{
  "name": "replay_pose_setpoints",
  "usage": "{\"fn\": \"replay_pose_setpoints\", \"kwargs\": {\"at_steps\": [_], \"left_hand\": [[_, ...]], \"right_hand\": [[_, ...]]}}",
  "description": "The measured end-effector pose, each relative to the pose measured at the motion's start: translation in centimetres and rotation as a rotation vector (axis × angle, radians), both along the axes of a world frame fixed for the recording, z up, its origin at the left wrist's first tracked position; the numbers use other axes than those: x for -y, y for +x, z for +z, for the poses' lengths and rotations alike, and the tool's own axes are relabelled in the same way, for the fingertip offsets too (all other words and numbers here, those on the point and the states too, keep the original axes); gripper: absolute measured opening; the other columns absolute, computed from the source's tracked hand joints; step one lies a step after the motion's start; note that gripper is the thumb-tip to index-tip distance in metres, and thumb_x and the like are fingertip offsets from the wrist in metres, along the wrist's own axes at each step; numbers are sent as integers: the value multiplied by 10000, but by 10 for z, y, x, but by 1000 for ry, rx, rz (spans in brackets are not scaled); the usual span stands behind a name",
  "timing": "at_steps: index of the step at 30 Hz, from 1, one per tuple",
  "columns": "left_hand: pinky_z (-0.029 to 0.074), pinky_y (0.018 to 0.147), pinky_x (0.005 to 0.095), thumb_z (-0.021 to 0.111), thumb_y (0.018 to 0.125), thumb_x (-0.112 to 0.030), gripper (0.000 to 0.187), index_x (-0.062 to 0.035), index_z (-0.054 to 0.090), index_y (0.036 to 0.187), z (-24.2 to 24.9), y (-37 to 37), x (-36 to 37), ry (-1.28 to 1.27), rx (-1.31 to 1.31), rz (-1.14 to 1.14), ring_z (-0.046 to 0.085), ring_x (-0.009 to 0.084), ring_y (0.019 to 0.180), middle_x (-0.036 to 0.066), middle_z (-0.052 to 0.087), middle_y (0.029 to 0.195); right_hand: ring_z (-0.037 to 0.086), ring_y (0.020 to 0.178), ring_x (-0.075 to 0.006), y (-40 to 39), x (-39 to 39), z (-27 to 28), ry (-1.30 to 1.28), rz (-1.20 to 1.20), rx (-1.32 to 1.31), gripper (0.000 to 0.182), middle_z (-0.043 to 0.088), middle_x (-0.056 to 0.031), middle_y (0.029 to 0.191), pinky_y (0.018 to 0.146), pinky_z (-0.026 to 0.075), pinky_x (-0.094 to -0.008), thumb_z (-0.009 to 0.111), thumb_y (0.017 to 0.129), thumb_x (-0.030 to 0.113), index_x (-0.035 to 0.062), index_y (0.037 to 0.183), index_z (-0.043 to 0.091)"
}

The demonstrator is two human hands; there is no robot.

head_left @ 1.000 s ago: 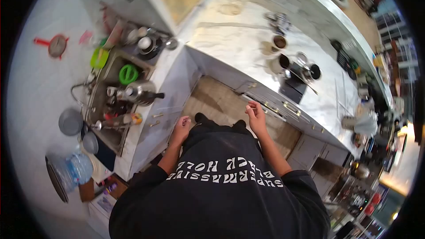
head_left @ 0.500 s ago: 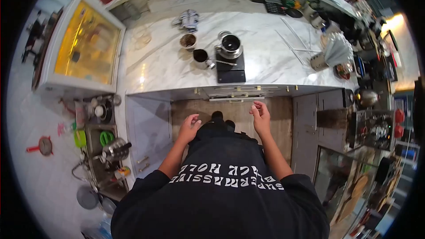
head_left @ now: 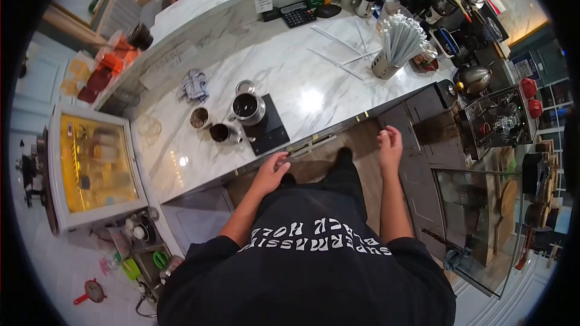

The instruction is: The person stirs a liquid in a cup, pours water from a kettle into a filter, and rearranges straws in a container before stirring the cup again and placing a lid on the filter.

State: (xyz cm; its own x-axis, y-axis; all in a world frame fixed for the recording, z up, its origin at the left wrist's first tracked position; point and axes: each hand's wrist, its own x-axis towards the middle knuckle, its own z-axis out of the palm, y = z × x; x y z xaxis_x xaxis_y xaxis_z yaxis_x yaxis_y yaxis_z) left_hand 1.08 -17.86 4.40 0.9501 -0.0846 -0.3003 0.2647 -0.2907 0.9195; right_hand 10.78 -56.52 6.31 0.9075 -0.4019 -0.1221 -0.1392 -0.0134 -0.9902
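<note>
My left hand (head_left: 272, 173) hangs empty just off the front edge of the marble counter (head_left: 302, 102), fingers loosely bent and apart. Farther right, my right hand (head_left: 390, 146) is raised over the floor near the cabinets, also empty with fingers slightly curled. Nearest the left hand is a black scale (head_left: 275, 135). On it stands a steel vessel (head_left: 248, 108) with a dark inside. Beside that are a small steel pitcher (head_left: 225, 133) holding something dark and a cup (head_left: 200, 118) of brown grounds. Neither hand touches any of them.
A crumpled cloth (head_left: 193, 86) lies behind the cups. Loose straws (head_left: 338, 61) lie near a metal holder (head_left: 385, 65) full of straws. An espresso machine (head_left: 501, 118) stands at right, above a glass-fronted case (head_left: 468, 223). A yellow-lit cabinet (head_left: 99, 166) is at left.
My view has turned to the right, so the counter now runs at a slant and its items appear farther left. Both hands stay empty; my feet have stepped apart.
</note>
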Motion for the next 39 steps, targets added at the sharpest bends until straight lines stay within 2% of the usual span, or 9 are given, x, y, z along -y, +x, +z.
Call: {"fn": "replay_pose_setpoints", "kwargs": {"at_steps": [9,12,16,19,24,28,34,36,39], "left_hand": [[549,900,351,751,991,-207,544,-84,583,1493,25,174,130,82,140,56,655,194,953,107,728,1206],[546,880,336,780,964,-192,622,-101,557,1538,49,248,180,95,215,86,654,170,918,87,745,1092],[539,862,325,798,946,-189,670,-111,545,1561,77,324,229,77,274,86,636,153,878,63,745,989],[531,848,318,817,928,-189,707,-105,537,1572,98,358,256,41,281,111,613,148,844,60,733,965],[522,805,311,840,920,-212,517,-36,667,1375,114,388,283,27,201,133,598,130,823,43,716,928],[523,771,319,837,927,-215,324,0,741,1150,127,389,292,-11,266,193,612,134,789,51,723,898],[543,733,348,852,905,-223,287,6,768,1059,117,386,300,260,481,214,651,200,721,62,711,827],[541,774,341,855,897,-195,370,-13,743,1200,106,386,298,293,399,184,652,191,761,67,728,911],[538,832,355,867,877,-185,528,-52,687,1355,119,379,300,275,411,246,657,209,868,102,717,1112]], "right_hand": [[651,1154,-204,192,102,38,-264,77,88,494,674,-124,1266,940,524,-334,750,1017,209,28,1440,569],[633,1229,-274,239,123,48,-396,254,100,817,599,-154,1430,944,533,-410,877,887,262,56,1563,467],[626,1245,-271,282,142,86,-374,430,134,1040,590,-139,1469,947,529,-387,956,789,270,55,1636,393],[614,1266,-206,313,154,93,-357,634,235,994,597,-138,1467,1004,526,-358,920,847,170,14,1643,346],[711,994,-222,336,154,106,-341,694,201,535,759,-124,1148,894,541,-341,883,840,158,9,1317,692],[721,955,-269,339,150,124,-370,732,324,469,765,-132,1118,881,548,-361,869,854,156,13,1271,709],[752,1030,-289,343,159,118,-411,765,212,458,771,-148,1172,896,558,-369,867,863,168,33,1273,715],[721,994,-195,348,162,106,-344,796,186,452,773,-107,1123,902,548,-335,881,874,152,0,1264,710],[716,1024,-197,351,169,104,-443,751,283,526,768,-111,1150,933,541,-340,899,858,169,7,1314,692]]}}
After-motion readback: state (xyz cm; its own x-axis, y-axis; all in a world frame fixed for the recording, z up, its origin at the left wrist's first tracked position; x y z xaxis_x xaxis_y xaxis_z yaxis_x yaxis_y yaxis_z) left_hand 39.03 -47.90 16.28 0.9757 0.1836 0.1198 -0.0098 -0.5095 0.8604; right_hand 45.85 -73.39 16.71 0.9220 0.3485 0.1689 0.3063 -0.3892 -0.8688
